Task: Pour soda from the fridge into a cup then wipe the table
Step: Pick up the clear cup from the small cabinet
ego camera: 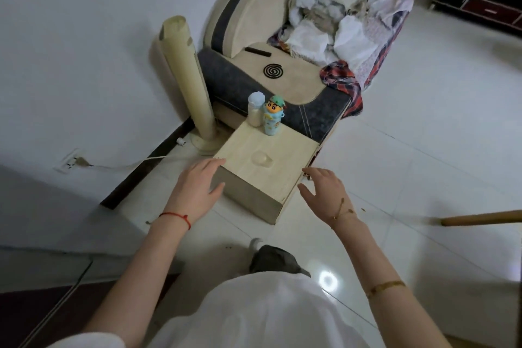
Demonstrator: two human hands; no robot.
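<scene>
A clear cup (262, 158) stands near the front edge of a low wooden table (285, 147). Both hands, left (195, 186) and right (324, 189), hover at that edge, fingers loosely spread, holding nothing. The cup looks light, thin and easily tipped, best gripped around its wall.

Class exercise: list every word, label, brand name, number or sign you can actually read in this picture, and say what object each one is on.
No readable text anywhere.
Cartoon bottle: a printed face and small pictures, no legible words.
White bottle: no label that can be made out.
Clear cup on the small table: unmarked.
Tower fan: no legible marking.
Spiral coil on the sofa: a shape, not a sign.
</scene>
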